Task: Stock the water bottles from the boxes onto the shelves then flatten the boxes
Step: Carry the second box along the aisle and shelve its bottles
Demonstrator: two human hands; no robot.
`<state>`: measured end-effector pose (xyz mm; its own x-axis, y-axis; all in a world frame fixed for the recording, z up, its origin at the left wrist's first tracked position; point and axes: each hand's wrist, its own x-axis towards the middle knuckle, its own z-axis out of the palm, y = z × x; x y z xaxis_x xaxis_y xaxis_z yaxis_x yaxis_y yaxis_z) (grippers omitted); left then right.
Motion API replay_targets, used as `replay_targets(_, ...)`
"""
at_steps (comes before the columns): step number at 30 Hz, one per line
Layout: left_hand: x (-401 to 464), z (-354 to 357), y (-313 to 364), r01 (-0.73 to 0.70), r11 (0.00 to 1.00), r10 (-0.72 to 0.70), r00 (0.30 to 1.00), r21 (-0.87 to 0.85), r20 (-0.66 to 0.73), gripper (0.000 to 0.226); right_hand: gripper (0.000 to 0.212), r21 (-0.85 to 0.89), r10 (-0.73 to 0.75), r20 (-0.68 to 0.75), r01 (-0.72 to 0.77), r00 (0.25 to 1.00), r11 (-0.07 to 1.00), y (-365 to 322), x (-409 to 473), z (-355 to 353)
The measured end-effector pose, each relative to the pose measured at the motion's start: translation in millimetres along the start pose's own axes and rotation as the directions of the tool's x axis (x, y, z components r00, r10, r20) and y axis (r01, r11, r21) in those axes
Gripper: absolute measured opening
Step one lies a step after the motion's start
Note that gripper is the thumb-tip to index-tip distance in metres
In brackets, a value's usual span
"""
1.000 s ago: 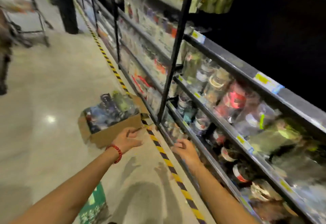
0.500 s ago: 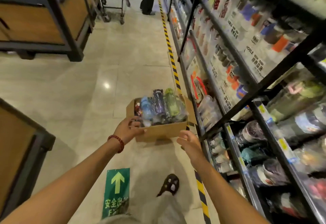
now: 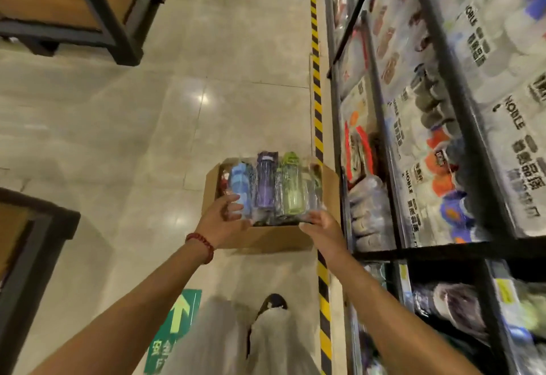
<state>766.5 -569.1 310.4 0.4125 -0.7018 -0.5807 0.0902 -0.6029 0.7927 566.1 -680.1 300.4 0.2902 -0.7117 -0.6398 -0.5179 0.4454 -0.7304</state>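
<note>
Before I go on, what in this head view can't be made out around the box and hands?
- Bottle count in cardboard box: glossy wrap blurs it.
- Right hand fingertips: hidden behind the wrapped bottles.
- Left hand grip: blurred.
- Shelf labels: motion-blurred.

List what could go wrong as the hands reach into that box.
1. The bottles are plastic-wrapped and packed tight, so the left hand or right hand may slip.
2. The box sits on the floor close to the shelves, and a foot stands just behind it: a trip risk.
</note>
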Motion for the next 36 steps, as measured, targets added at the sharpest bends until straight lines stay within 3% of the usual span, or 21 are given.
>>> replay_targets(5,95,12,-7,0.073,0.997,-0.073,0.997,-0.039,-0.011,0.054,0.037,-0.115,0.063,0.012,-0.061,0.998,0.991,7,94,3)
replay_targets(13,251,38,-59,0.186,0.971,-0.198,0.978,0.152,0.069,0.07,0.045,-0.232,0.171,0.004,-0.165,0.985,0.959,40,246,18)
replay_targets(17,314,56,-90,0.244,0.95,-0.262,0.963,0.195,0.069,0.078,0.061,-0.328,0.2,-0.004,-0.19,0.98,0.925,64,314,23)
replay_targets(20,353,76,-105,0.273,0.928,-0.276,0.961,0.253,-0.025,0.085,0.08,-0.361,0.219,-0.029,-0.214,0.975,0.908,81,355,28)
replay_targets(25,388,108,-125,0.357,0.892,-0.339,0.934,0.278,-0.114,0.098,0.1,-0.365,0.278,-0.027,-0.269,0.96,0.891,99,385,37)
replay_targets(32,407,128,-145,0.437,0.841,-0.374,0.895,0.318,-0.241,0.102,0.114,-0.474,0.211,-0.161,-0.263,0.964,0.84,111,395,65)
replay_targets(36,405,125,-147,0.479,0.829,-0.416,0.873,0.289,-0.255,0.101,0.109,-0.44,0.202,-0.213,-0.278,0.956,0.854,108,392,79)
